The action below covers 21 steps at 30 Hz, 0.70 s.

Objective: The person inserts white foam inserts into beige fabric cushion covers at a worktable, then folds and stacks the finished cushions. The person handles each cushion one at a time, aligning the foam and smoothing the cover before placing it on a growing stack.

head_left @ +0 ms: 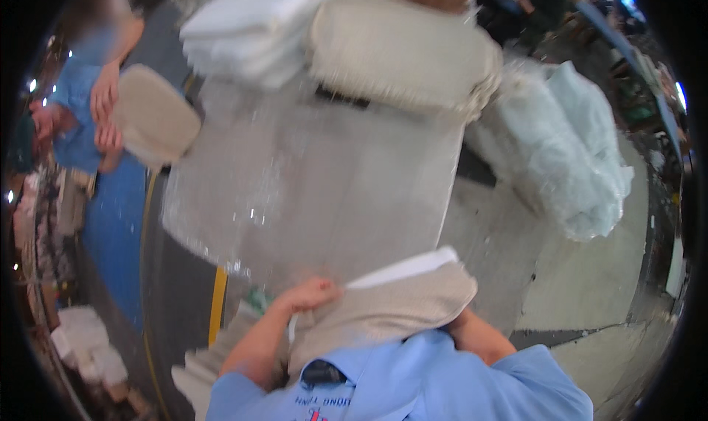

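Note:
A beige textured mat (383, 307) with a white strip or underside (402, 268) along its far edge is held up close against my body. My left hand (313, 294) is closed on the mat's left end, its fingers slightly blurred. My right hand (459, 319) reaches behind the right end of the mat, where its fingers are hidden. Beyond my hands lies a work surface covered in clear plastic (317, 185). At its far side sits a stack of similar beige mats (402, 49).
White folded pieces (251, 30) are piled at the far left of the surface. A plastic-wrapped pale bundle (560, 148) stands to the right. On the left a co-worker holds another beige mat (155, 119). More beige pieces (203, 369) lie by my left elbow.

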Tool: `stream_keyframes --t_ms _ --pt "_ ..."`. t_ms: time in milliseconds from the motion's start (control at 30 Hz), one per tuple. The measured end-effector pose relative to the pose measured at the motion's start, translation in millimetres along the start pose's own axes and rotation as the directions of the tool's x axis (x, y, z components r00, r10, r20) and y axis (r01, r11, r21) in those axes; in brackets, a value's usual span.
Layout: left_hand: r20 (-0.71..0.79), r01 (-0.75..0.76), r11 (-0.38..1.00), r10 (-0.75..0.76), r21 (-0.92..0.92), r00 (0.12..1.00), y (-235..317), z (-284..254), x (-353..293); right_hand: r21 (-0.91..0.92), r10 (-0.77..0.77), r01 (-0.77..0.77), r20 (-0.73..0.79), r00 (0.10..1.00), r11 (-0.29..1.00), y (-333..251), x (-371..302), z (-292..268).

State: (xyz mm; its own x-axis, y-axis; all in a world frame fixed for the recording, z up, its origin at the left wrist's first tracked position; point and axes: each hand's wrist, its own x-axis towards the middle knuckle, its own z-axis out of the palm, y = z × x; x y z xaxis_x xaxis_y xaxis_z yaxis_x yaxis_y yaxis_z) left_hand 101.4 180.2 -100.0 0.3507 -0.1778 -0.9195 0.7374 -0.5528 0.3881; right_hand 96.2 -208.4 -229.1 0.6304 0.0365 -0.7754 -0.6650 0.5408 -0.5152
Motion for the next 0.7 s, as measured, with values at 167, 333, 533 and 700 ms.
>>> stream_keyframes --t_ms 167,333,533,700 --pt "0.010 -0.188 0.971 0.192 -0.150 0.981 11 4 32 -0.051 -0.041 0.050 0.167 0.985 0.997 2 11 20" --pt "-0.677 -0.372 0.924 0.216 -0.091 0.703 12 38 29 -0.060 -0.063 0.078 0.218 0.974 0.995 10 16 17" --pt "0.044 -0.036 0.929 0.056 -0.367 0.997 42 20 38 -0.072 -0.097 0.120 0.266 0.959 0.990 13 21 18" --pt "0.031 -0.268 0.893 0.299 -0.362 0.954 72 16 52 -0.071 -0.119 0.148 0.313 0.942 0.986 11 22 24"
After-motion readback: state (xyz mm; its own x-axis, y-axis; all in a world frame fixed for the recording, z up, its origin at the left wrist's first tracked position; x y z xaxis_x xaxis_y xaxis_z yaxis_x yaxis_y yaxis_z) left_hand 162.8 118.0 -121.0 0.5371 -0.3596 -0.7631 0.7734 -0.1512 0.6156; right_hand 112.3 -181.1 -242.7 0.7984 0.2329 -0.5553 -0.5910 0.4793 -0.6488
